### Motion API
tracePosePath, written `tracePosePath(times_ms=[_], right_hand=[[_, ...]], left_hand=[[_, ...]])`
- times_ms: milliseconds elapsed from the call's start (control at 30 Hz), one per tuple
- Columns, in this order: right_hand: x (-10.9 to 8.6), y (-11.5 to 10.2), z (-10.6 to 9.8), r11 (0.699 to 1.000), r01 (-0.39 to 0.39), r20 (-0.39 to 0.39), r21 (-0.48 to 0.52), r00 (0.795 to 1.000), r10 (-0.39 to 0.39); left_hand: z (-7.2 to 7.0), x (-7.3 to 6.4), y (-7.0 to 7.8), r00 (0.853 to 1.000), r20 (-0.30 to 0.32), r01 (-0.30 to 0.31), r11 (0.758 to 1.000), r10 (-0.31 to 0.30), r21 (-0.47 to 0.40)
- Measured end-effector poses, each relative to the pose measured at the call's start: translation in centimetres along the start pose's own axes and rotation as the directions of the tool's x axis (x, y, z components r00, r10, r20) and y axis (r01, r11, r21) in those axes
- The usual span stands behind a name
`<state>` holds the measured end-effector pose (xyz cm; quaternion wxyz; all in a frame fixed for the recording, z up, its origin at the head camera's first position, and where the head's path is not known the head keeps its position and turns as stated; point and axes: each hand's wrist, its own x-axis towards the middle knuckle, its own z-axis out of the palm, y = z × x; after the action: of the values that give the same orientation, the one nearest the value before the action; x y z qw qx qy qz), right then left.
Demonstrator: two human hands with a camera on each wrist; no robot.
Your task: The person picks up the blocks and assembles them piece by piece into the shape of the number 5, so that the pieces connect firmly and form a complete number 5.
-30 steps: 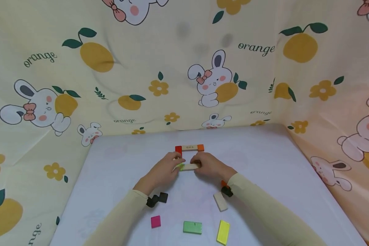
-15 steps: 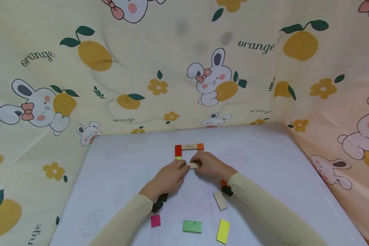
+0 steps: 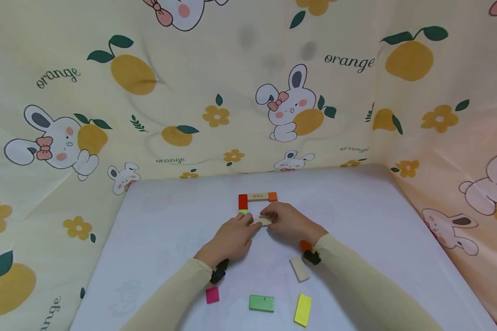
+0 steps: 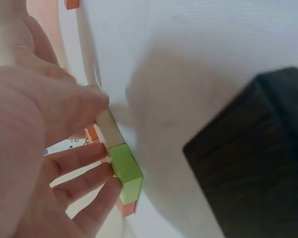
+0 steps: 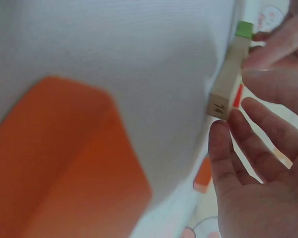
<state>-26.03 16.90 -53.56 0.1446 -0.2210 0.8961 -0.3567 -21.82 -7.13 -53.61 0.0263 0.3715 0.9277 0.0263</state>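
Note:
A plain wooden block [image 3: 266, 221] lies on the table between both hands, its end marked "74" in the right wrist view. My right hand [image 3: 291, 223] holds its right end, thumb along one side and fingertips at the end. My left hand [image 3: 229, 236] reaches over the left end with fairly straight fingers. In the left wrist view its fingertips touch a green block [image 4: 126, 168] that sits end to end with the wooden one, and the thumb overlaps the wooden block. A red block [image 3: 243, 201] and a yellow-green piece [image 3: 243, 211] run down behind the left fingers.
Behind the hands, a printed wooden block [image 3: 258, 196] joins the red block to an orange block [image 3: 273, 196]. Nearer lie a magenta block [image 3: 212, 295], a green block [image 3: 262, 303], a yellow block [image 3: 303, 310] and a pale wooden block [image 3: 300, 269]. A patterned cloth [image 3: 248, 92] hangs behind.
My left hand has shifted right and nearer, from pinching the yellow-green end to touching the joint with the wooden block. My right hand stays at the wooden block, its fingers slightly looser.

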Motion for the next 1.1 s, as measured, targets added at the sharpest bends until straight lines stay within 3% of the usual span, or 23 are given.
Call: tracePosePath(times_ms=[133,267,433,600,767,933,1100], right_hand=[[-0.9,0.3,-0.9,0.999,-0.024,-0.037,0.044,0.999,0.026],[-2.2,0.5,-2.4,1.000,0.015,-0.072,0.016,0.997,-0.014],[-4.7,1.0,-4.1,0.999,0.040,-0.129,-0.012,0.991,-0.042],[-7.4,1.9,-4.8,1.000,0.014,-0.168,-0.014,0.986,-0.016],[-9.5,2.5,-5.0,1.000,-0.007,-0.199,-0.017,0.980,0.003],[-11.1,2.9,-4.3,0.996,-0.091,-0.173,0.004,0.981,0.090],[-11.9,3.2,-3.0,0.992,-0.122,-0.156,0.008,0.980,0.122]], left_hand=[[-0.3,0.0,0.2,1.000,0.006,0.010,1.000,-0.010,-0.009],[-0.4,0.0,0.0,0.999,0.023,0.026,1.000,-0.025,-0.012],[-0.6,0.2,-0.1,0.999,0.035,0.039,0.999,-0.039,-0.013],[-0.5,0.3,0.0,0.998,0.044,0.037,0.999,-0.036,-0.029],[-0.4,0.3,0.1,0.998,0.052,0.046,0.998,-0.044,-0.034],[-0.5,0.4,0.1,0.997,0.054,0.049,0.998,-0.046,-0.040],[-0.4,0.3,0.0,0.998,0.041,0.051,0.998,-0.049,-0.046]])
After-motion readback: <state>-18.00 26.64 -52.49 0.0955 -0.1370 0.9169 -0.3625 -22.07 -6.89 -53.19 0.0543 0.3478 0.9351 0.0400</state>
